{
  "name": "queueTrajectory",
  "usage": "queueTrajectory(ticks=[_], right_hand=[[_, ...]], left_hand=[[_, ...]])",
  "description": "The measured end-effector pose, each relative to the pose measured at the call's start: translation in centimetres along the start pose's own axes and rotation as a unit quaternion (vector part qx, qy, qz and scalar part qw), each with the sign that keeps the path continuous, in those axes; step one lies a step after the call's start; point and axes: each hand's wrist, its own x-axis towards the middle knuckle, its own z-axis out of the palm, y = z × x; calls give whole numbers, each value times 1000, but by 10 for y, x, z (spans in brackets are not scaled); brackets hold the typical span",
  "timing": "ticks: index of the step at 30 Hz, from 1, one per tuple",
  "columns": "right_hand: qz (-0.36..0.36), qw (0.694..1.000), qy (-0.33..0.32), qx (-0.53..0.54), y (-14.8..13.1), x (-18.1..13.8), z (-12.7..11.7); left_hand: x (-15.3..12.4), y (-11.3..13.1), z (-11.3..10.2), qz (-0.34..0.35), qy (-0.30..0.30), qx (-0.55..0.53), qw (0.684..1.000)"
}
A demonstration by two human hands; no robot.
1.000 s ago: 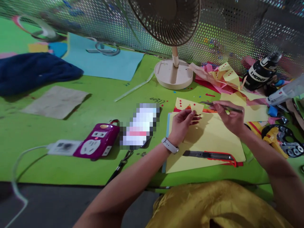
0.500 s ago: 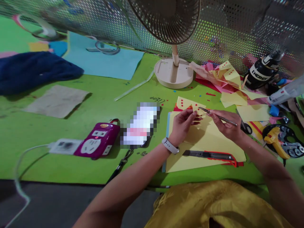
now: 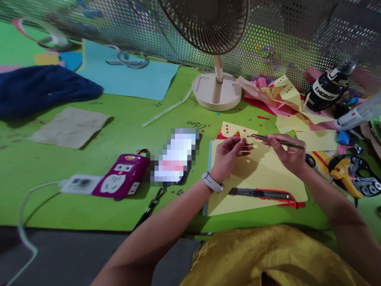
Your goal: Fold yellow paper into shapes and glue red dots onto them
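My right hand (image 3: pixel 288 155) grips a pair of metal tweezers (image 3: pixel 258 137), held nearly level with the tips pointing left. Close to those tips, my left hand (image 3: pixel 228 155) has thumb and fingers pinched together; anything between them is too small to make out. Just beyond the left fingers lies a yellow paper piece with small red diamonds (image 3: pixel 235 129). Both hands are above a stack of yellow sheets (image 3: pixel 274 174). A utility knife (image 3: pixel 258 193) with an orange-red edge rests across the sheets, nearer to me.
Left of the stack are a phone (image 3: pixel 175 157) and a purple power socket (image 3: pixel 122 174). A fan (image 3: pixel 218 101) stands behind. Paper scraps (image 3: pixel 268 93), a black bottle (image 3: pixel 326 89) and a yellow glue gun (image 3: pixel 345 174) crowd the right. Blue cloth (image 3: pixel 44 91) lies far left.
My right hand has shifted slightly right and up, and the tweezers have turned from slanting to nearly level. My left hand stays almost in place.
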Motion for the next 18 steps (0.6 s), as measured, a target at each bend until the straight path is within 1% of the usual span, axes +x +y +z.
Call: queueTrajectory(ticks=[3, 5, 9, 14, 18], right_hand=[[40, 999, 9, 33, 2, 0, 1], [50, 998, 15, 38, 3, 0, 1], [50, 997, 11, 52, 4, 0, 2], [54, 997, 13, 46, 7, -2, 2], [31, 999, 10, 34, 4, -1, 1]], left_hand=[[0, 0, 0, 4, -1, -2, 1000], [0, 0, 0, 7, -5, -5, 1000], [-1, -1, -1, 12, -12, -11, 1000], [-1, 1, 1, 5, -11, -19, 1000], [-1, 2, 3, -2, -9, -18, 1000]])
